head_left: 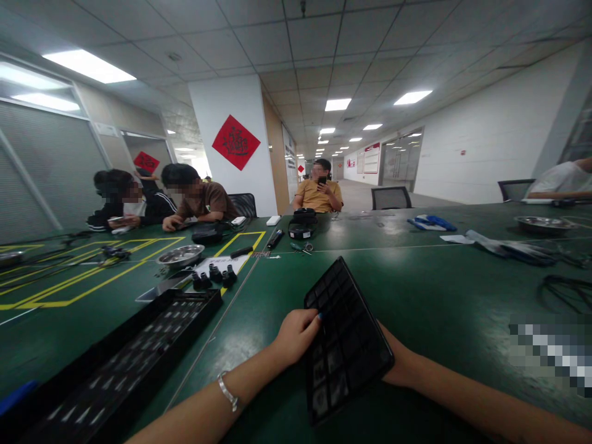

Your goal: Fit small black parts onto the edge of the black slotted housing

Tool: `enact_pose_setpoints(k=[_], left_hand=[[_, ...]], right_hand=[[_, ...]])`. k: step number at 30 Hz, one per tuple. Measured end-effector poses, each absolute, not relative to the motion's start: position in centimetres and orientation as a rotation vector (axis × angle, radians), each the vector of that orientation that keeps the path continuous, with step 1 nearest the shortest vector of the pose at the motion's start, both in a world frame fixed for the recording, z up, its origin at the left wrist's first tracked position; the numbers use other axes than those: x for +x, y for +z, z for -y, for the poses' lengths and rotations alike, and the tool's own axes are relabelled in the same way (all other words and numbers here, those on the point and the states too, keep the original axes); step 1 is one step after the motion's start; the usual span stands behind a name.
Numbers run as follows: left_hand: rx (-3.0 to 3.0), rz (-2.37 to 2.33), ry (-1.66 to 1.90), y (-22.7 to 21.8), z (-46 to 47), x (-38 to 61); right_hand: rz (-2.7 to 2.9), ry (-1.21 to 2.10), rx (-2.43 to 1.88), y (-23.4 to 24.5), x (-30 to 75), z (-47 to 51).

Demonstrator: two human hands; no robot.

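A black compartmented tray is held tilted above the green table in front of me. My left hand grips its left edge, fingers curled over the rim. My right hand holds the tray's right side from underneath; its fingers are hidden behind the tray. A silver bracelet is on my left wrist.
A long black tray of small parts lies at the left. Beyond it are black caps, a metal bowl, yellow floor-tape lines and tools. Three people sit at the far side; another person's arm rests at far right.
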State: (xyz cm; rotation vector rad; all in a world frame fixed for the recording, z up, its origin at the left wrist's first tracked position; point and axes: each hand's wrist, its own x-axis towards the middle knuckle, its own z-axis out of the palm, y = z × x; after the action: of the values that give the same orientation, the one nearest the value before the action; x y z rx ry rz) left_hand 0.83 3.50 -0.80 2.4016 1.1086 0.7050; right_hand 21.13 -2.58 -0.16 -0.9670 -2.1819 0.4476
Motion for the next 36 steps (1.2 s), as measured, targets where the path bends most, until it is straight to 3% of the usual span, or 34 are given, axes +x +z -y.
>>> enact_pose_setpoints(k=[17, 25, 36], left_hand=[[2.280, -1.137, 0.719, -0.96, -3.62, 0.86], [2.418, -1.110, 0.666, -1.07, -3.65, 0.52], [2.350, -1.143, 0.674, -0.58, -3.41, 0.98]], right_hand=[[2.180, 0.562, -0.894, -0.64, 21.44, 2.15], [2.053, 0.815, -0.860, -0.35, 21.15, 2.49], [1.996, 0.760, -0.860, -0.87, 21.18, 2.22]])
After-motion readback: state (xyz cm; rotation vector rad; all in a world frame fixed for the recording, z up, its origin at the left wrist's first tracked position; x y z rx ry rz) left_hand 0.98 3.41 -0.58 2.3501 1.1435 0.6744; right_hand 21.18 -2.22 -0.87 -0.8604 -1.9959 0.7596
